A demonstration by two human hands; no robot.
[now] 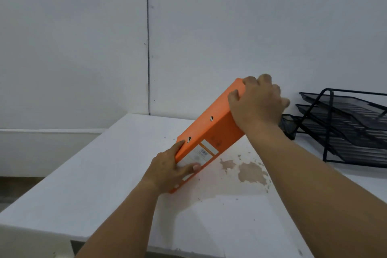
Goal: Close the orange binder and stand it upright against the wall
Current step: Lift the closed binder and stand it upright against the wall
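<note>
The orange binder (211, 132) is shut and is held tilted above the white table (100, 174), its top end leaning toward the wall (209, 27). Its top end is gripped by the right hand (258, 104), with fingers curled over the edge, and its low end is held by the left hand (169, 167), thumb on the label. A brown stain (251, 172) is seen under the binder, and black wire trays (343, 123) are seen to the right.

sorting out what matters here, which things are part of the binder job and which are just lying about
Part of the job:
binder, closed, tilted, held at both ends
left hand
right hand
wall
table

Just lying about:
black mesh tray rack
brown stain
</note>
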